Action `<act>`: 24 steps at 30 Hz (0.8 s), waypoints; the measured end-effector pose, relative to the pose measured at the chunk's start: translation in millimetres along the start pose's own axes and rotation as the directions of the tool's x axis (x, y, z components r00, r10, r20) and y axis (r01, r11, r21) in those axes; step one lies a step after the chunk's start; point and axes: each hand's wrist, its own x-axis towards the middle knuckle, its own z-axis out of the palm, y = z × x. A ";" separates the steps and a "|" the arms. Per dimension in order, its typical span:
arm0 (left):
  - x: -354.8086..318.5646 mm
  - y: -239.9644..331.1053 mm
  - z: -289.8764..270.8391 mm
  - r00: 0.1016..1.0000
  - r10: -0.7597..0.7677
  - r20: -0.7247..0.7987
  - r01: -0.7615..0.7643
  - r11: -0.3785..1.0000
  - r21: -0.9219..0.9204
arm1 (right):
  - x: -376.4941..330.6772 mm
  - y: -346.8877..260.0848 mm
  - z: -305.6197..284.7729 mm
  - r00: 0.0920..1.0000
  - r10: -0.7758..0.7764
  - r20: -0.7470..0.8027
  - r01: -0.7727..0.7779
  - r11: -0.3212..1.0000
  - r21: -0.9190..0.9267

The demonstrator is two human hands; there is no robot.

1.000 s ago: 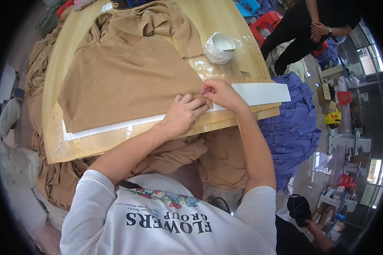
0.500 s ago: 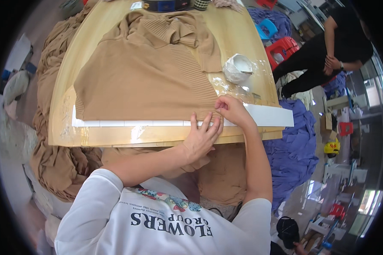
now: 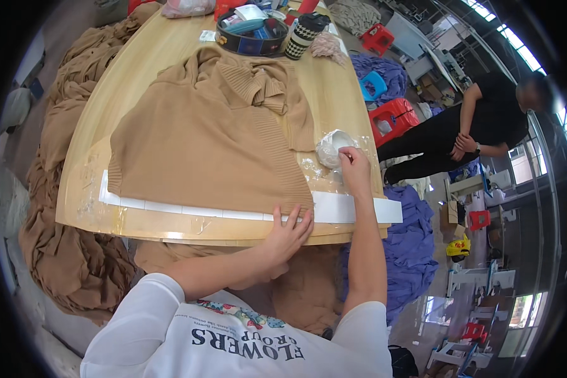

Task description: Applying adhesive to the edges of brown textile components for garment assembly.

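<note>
Spread flat, the left hand [image 3: 288, 232] had no grip on anything: its fingers lay open on the lower right corner of the tan knitted sweater [image 3: 201, 145] and on the long white paper strip [image 3: 233, 213] running under the hem along the near edge of the wooden surface [image 3: 138, 57]. More tan cloth [image 3: 63, 252] hung off the surface's left side. Further right, the right hand [image 3: 354, 170] reached to a crumpled white plastic bag [image 3: 331, 147] just beside the sweater's right edge, fingertips touching it; whether they pinched it could not be told. Beyond lay purple fabric [image 3: 416, 246], and a person in black [image 3: 466, 129] stood well apart.
</note>
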 end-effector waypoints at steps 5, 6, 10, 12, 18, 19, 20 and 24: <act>1.4 1.8 3.2 1.000 -0.012 -0.015 0.012 1.000 -0.003 | 8.2 1.0 -8.2 0.998 0.061 -0.020 -0.056 0.983 0.174; 3.7 -1.2 1.9 1.000 -0.011 -0.007 0.011 1.000 -0.005 | 11.6 -4.7 -12.9 0.992 0.105 -0.065 -0.084 0.959 0.271; 9.2 -6.9 -10.3 1.000 -0.007 -0.001 0.007 1.000 -0.017 | 12.3 -18.8 -28.9 0.996 0.055 -0.064 -0.042 0.983 0.178; 9.6 -8.1 -3.9 1.000 -0.004 0.003 0.004 1.000 -0.013 | 10.3 -19.9 -24.4 0.985 0.162 -0.056 -0.139 0.945 0.298; 8.4 -2.8 2.1 1.000 -0.001 -0.015 0.001 0.999 -0.043 | -14.4 -28.4 -26.7 0.915 0.286 -0.286 -0.019 0.737 0.676; 6.5 -3.5 -0.8 1.000 0.002 0.007 -0.002 0.999 -0.045 | -20.9 -37.0 -31.7 0.899 0.284 -0.333 0.004 0.756 0.654; 5.6 -3.4 -2.0 1.000 0.010 0.026 -0.009 0.999 -0.052 | -32.0 -46.3 -34.8 0.888 0.302 -0.346 0.013 0.736 0.677; 4.7 -3.8 3.5 1.000 -0.026 0.014 0.026 1.000 -0.007 | -88.4 -76.5 -20.0 0.914 0.312 -0.258 -0.039 0.703 0.710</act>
